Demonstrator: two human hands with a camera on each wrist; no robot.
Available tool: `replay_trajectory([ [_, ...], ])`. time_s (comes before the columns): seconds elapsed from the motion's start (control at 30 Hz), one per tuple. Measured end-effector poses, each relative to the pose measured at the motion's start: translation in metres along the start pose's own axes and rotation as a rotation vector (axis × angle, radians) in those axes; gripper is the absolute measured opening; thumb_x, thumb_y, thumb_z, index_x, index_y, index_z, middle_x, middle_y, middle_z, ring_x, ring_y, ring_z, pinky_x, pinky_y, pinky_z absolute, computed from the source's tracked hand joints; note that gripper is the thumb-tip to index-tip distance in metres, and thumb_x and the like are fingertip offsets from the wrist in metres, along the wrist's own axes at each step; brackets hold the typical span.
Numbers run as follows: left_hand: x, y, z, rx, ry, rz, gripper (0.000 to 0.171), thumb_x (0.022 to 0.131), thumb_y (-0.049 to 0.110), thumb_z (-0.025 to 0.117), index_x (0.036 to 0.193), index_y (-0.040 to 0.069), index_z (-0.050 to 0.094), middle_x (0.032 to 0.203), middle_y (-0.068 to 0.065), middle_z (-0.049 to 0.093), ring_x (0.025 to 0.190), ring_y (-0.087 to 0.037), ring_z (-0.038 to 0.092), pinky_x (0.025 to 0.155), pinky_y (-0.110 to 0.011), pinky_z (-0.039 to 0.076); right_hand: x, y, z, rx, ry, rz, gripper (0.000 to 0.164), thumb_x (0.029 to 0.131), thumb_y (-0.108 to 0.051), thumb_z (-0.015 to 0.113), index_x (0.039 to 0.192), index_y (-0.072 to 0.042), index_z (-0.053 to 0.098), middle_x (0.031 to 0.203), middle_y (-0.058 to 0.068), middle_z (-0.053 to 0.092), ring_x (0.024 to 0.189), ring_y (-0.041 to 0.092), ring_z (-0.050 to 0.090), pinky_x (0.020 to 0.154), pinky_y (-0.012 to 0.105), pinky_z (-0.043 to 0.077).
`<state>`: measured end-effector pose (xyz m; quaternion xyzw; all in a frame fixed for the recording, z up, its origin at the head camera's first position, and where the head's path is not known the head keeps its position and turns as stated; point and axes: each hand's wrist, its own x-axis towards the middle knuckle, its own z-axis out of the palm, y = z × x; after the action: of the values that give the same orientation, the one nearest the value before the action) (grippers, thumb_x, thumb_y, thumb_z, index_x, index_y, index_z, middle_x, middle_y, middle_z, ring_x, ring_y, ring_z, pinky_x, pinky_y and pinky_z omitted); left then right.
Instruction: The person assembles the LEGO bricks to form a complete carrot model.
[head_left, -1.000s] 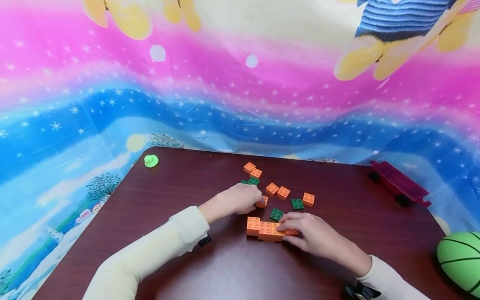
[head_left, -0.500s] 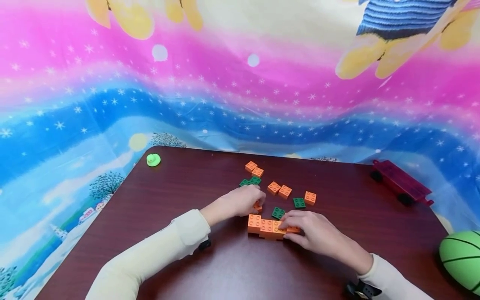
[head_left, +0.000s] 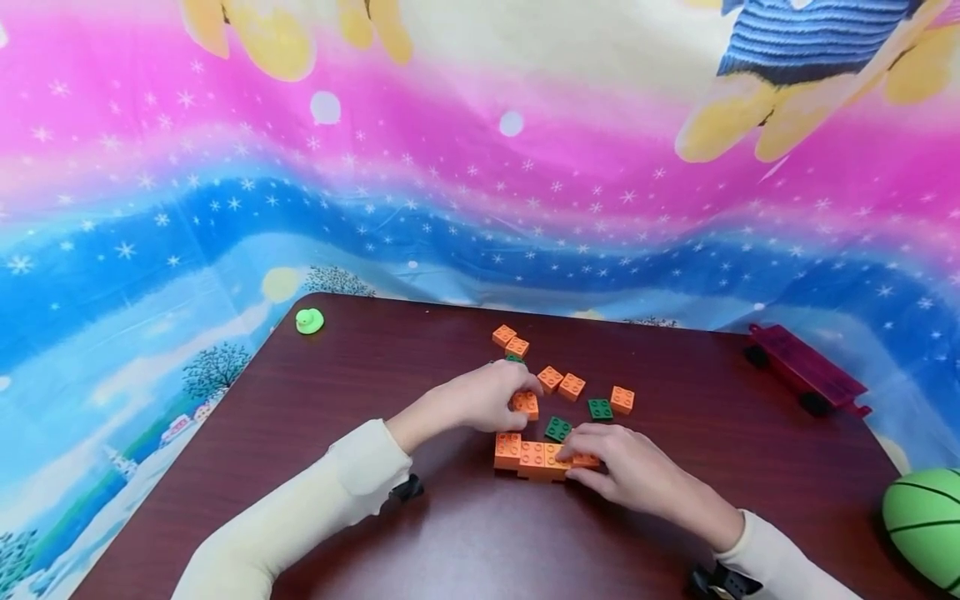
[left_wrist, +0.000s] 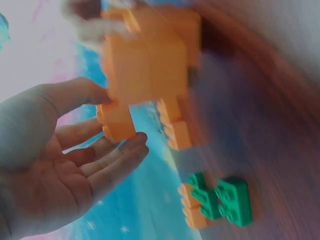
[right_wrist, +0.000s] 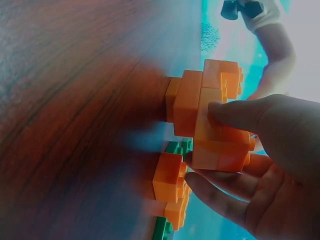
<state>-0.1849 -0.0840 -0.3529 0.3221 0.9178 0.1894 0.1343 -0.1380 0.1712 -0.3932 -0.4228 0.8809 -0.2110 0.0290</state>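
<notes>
My left hand (head_left: 483, 400) pinches a loose orange building brick (head_left: 528, 405) between thumb and fingers, just behind the left end of a joined row of orange bricks (head_left: 531, 455). In the left wrist view that brick (left_wrist: 118, 121) has its studs facing the palm, and the joined row (left_wrist: 145, 65) looks blurred. My right hand (head_left: 630, 468) grips the row's right end, thumb on the near side and fingers over the top and far side. The right wrist view shows its thumb against the stacked row (right_wrist: 207, 115). A green brick (head_left: 558, 428) lies close behind the row.
Behind the hands lie several loose bricks, among them an orange pair (head_left: 561, 382), another orange brick (head_left: 622, 399) and a flat green one (head_left: 599, 408). A green toy duck (head_left: 309, 321), a red wheeled toy (head_left: 808, 367) and a green ball (head_left: 926, 517) are around the dark table (head_left: 390, 350).
My left hand has taken hold of the loose orange brick and shifted it slightly; more of its studded top now shows. My right hand keeps its grip on the row.
</notes>
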Motion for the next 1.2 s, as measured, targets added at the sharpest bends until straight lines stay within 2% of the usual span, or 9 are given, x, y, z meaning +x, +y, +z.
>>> replay_trajectory([
  [0.2, -0.018, 0.019, 0.006, -0.058, -0.021, 0.096, 0.035, 0.093, 0.020, 0.073, 0.126, 0.010, 0.069, 0.101, 0.006, 0.068, 0.075, -0.007, 0.051, 0.065, -0.020, 0.043, -0.002, 0.000, 0.003, 0.000, 0.020, -0.006, 0.015, 0.093, -0.022, 0.077, 0.104, -0.031, 0.074, 0.101, -0.015, 0.070, 0.082, -0.004, 0.061, 0.067, 0.021, 0.052],
  [0.3, -0.021, 0.023, 0.012, -0.051, -0.038, 0.116, 0.036, 0.092, 0.020, 0.075, 0.127, 0.009, 0.070, 0.102, 0.006, 0.072, 0.075, -0.004, 0.055, 0.065, -0.017, 0.045, -0.004, 0.000, 0.004, 0.004, 0.018, -0.009, 0.016, 0.093, -0.022, 0.077, 0.104, -0.032, 0.073, 0.101, -0.015, 0.070, 0.083, -0.003, 0.061, 0.067, 0.021, 0.052],
  [0.47, -0.021, 0.025, 0.018, -0.009, -0.044, 0.127, 0.035, 0.092, 0.019, 0.077, 0.125, 0.009, 0.073, 0.106, 0.004, 0.076, 0.080, -0.004, 0.063, 0.069, -0.014, 0.047, -0.004, 0.000, 0.005, 0.007, 0.023, 0.000, 0.016, 0.092, -0.023, 0.078, 0.104, -0.033, 0.072, 0.100, -0.016, 0.069, 0.080, -0.005, 0.059, 0.064, 0.020, 0.050],
  [0.7, -0.021, 0.023, 0.019, -0.005, -0.043, 0.140, 0.022, 0.092, 0.021, 0.078, 0.113, 0.014, 0.077, 0.091, 0.010, 0.074, 0.067, 0.000, 0.054, 0.061, -0.015, 0.044, -0.003, 0.000, 0.002, -0.005, 0.014, 0.019, 0.017, 0.091, -0.024, 0.079, 0.103, -0.033, 0.071, 0.099, -0.016, 0.070, 0.076, -0.005, 0.056, 0.061, 0.019, 0.048],
  [0.93, -0.020, 0.025, 0.018, -0.013, -0.057, 0.125, 0.024, 0.092, 0.021, 0.078, 0.116, 0.014, 0.078, 0.099, 0.007, 0.077, 0.071, 0.002, 0.056, 0.064, -0.014, 0.045, -0.002, -0.001, 0.001, -0.016, 0.008, 0.020, 0.016, 0.091, -0.024, 0.079, 0.102, -0.032, 0.071, 0.098, -0.016, 0.070, 0.074, -0.006, 0.055, 0.061, 0.019, 0.046],
  [1.13, -0.017, 0.027, 0.017, 0.001, -0.064, 0.133, 0.019, 0.091, 0.019, 0.079, 0.109, 0.013, 0.079, 0.087, 0.009, 0.074, 0.065, -0.002, 0.051, 0.058, -0.014, 0.041, -0.001, 0.000, 0.002, -0.017, 0.022, 0.016, 0.016, 0.091, -0.024, 0.080, 0.101, -0.032, 0.071, 0.096, -0.016, 0.069, 0.072, -0.006, 0.054, 0.060, 0.018, 0.046],
  [1.2, -0.016, 0.028, 0.016, 0.027, -0.066, 0.133, 0.019, 0.091, 0.020, 0.079, 0.109, 0.014, 0.079, 0.088, 0.009, 0.074, 0.068, -0.002, 0.052, 0.060, -0.015, 0.042, -0.001, 0.001, 0.002, -0.019, 0.028, 0.016, 0.016, 0.090, -0.024, 0.080, 0.100, -0.032, 0.071, 0.096, -0.016, 0.069, 0.072, -0.006, 0.053, 0.060, 0.018, 0.045],
])
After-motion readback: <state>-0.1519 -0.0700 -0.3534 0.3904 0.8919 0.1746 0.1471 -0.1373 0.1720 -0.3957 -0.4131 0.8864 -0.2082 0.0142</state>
